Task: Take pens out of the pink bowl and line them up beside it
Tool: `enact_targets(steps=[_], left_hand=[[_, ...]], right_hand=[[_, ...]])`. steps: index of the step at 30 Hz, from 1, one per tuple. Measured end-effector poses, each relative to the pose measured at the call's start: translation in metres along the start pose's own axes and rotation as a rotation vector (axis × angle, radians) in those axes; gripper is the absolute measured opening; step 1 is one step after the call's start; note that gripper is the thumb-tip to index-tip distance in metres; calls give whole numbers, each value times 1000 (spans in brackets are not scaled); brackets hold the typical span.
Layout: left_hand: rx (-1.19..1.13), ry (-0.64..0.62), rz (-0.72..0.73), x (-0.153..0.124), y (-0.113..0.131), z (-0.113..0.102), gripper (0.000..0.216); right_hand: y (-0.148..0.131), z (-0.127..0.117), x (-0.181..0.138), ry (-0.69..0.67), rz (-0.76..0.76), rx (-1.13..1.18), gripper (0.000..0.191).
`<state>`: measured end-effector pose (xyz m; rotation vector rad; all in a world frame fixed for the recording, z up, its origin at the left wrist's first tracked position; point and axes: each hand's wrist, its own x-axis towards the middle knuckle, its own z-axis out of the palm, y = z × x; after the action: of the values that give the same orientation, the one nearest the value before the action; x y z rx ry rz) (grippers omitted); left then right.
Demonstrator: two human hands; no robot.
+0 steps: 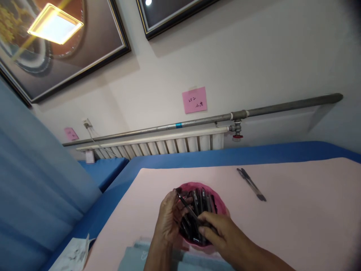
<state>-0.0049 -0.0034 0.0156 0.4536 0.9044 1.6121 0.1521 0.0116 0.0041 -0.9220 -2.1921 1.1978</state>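
**Pen stock at the near edge of the pink sheet**

Item 1. Round, magenta-rimmed shallow bowl (219, 199), one, near the sheet's near edge, left of centre. I see it packed with dark slim plastic pens (200, 201), lying roughly parallel; too overlapped for a firm count, well over ten.

Item 2. My left hand (168, 220), cupped against the bowl's left rim, fingers curled in; I judge it steadies the bowl.

Item 3. My right hand (216, 229), over the bowl's near side, thumb and fingertips pinched narrow on one dark pen (186, 207) lifted slantwise above the rest.

Item 4. Two dark pens (251, 184), lying side by side and touching, apart from the bowl toward the sheet's far right, seemingly set aside.

Item 5. Pale pink flat sheet (304, 210), one, carrying all of it, over a blue cover (254, 154).

Item 6. Grey-blue cloth (135, 259), one, at the near edge.
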Motion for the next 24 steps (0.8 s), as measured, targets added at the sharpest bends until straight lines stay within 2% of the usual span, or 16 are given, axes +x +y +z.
enact_targets(steps=[7, 15, 20, 24], left_hand=[[43, -47, -10, 1, 0, -3, 26], [0, -25, 22, 0, -2, -1, 22], [12, -20, -4, 0, -2, 0, 29], [6, -37, 4, 1, -2, -3, 22]], right_hand=[[1, -1, 1, 0, 19, -1, 13], [-2, -1, 1, -15, 25, 1, 12], [0, 0, 1, -6, 20, -16, 13], [0, -1, 0, -8, 29, -19, 13]])
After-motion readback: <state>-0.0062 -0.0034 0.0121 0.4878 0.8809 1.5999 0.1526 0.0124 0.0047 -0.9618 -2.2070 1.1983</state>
